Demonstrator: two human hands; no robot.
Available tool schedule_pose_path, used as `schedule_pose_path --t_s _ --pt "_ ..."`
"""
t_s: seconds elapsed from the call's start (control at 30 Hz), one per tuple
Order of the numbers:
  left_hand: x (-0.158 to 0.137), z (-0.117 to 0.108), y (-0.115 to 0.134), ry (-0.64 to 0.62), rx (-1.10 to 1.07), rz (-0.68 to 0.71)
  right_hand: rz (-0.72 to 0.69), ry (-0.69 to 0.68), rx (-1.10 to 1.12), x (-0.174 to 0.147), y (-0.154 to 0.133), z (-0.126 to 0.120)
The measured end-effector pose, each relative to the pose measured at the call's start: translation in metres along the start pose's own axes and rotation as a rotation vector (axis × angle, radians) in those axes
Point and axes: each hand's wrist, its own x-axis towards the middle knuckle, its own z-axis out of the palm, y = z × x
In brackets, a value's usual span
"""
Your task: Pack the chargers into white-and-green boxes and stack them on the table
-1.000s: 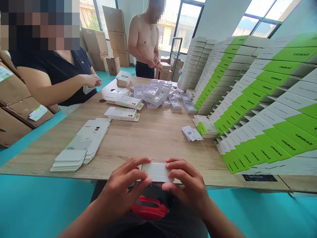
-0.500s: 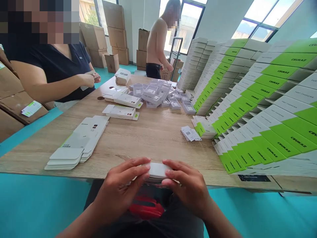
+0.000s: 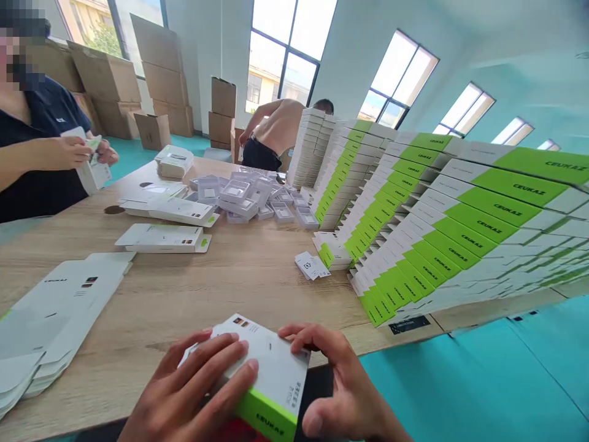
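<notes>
A white and green cardboard box (image 3: pixel 271 362) is at the table's near edge, its printed broad face up and its green end toward me. My left hand (image 3: pixel 197 380) holds its left side, fingers spread across the top face. My right hand (image 3: pixel 338 380) holds the box's right side, with curled fingers on the far right corner and the thumb low beside the right edge. The box hides its own underside. Beyond my hands lies a small pile of white printed cards (image 3: pixel 311 266).
Stacked green-and-white boxes (image 3: pixel 442 245) form a wall along the right. Flat cartons (image 3: pixel 64 313) lie at left, with partly formed cartons (image 3: pixel 161 238) and clear plastic trays (image 3: pixel 243 196) behind. A co-worker (image 3: pixel 41 141) handles a carton at far left; another person (image 3: pixel 276 135) bends behind the table.
The box has turned from a narrow white side to its broad face and green end. My left hand now lies across it. The view has swung right, and the person behind has bent down.
</notes>
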Motion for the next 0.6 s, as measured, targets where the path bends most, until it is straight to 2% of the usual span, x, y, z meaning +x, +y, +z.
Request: schedule_pose_path --t_s 0.1,0.2,0.23,0.3,0.37,0.43,0.5,0.6 --pt "0.036 0.012 -0.012 -0.014 0.110 0.152 0.134 -0.065 -0.251 0.020 0.002 -0.012" --pt "0.057 0.036 -0.045 -0.018 0.167 0.143 0.147 0.102 -0.552 0.060 0.037 -0.030" --pt "0.058 0.044 -0.059 -0.028 0.175 0.110 0.141 0.219 -0.695 0.077 0.055 -0.040" --pt "0.053 0.059 -0.087 -0.072 0.157 0.027 0.187 0.355 -0.816 0.108 0.094 -0.067" --pt "0.041 0.070 -0.108 -0.146 0.089 -0.042 0.237 0.444 -0.890 0.132 0.128 -0.094" --pt "0.029 0.077 -0.119 -0.241 0.014 -0.089 0.248 0.485 -0.938 0.144 0.151 -0.109" --pt "0.023 0.078 -0.119 -0.302 -0.034 -0.135 0.208 0.504 -0.953 0.144 0.160 -0.105" --pt "0.026 0.076 -0.108 -0.286 -0.065 -0.179 0.064 0.472 -0.873 0.131 0.161 -0.063"
